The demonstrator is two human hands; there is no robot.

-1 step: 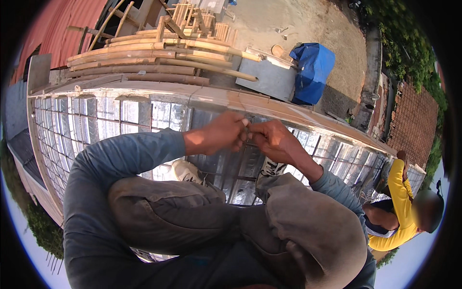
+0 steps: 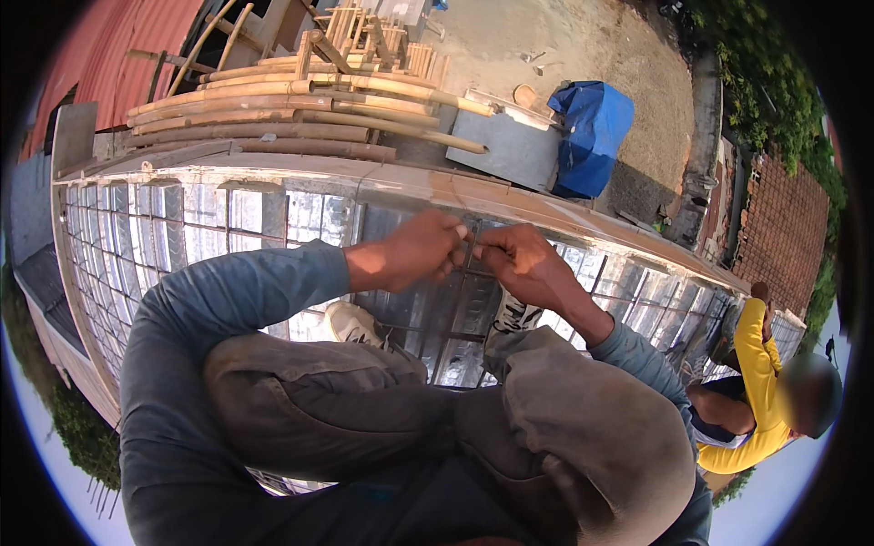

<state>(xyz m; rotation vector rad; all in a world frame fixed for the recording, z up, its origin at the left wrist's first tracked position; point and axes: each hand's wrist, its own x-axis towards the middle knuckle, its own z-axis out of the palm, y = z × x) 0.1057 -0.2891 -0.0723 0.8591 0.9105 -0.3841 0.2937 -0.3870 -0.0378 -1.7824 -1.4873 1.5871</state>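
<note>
While we crouch over the rebar grid [image 2: 455,309], our left hand [image 2: 410,252] and right hand [image 2: 526,264] meet just above a crossing of its thin dark bars, fingertips almost touching each other. Both hands are closed into a pinch; the left thumb and forefinger press together around something pale and small at the meeting point, but it is too small for us to tell what it is, and whether the right fingers hold the same piece or a bar we cannot tell. The grid lies over shiny silver sheeting [image 2: 182,237] that fills a long formwork frame, with a pale wooden edge board [image 2: 510,196] running along its far side. Our knees, in worn grey trousers [image 2: 583,428], fill the lower part of the view, and our two shoes, the white one [image 2: 350,323] and the printed one [image 2: 514,314], rest on the bars just beneath the hands. Blue sleeves cover both forearms down to the wrist.

Beyond the edge board lies a stack of bamboo poles [image 2: 300,109], a grey slab [image 2: 505,146] and a blue tarp bundle [image 2: 592,127] on bare ground. At the right, another person in a yellow shirt [image 2: 756,391] bends over the same frame, well apart from our hands.
</note>
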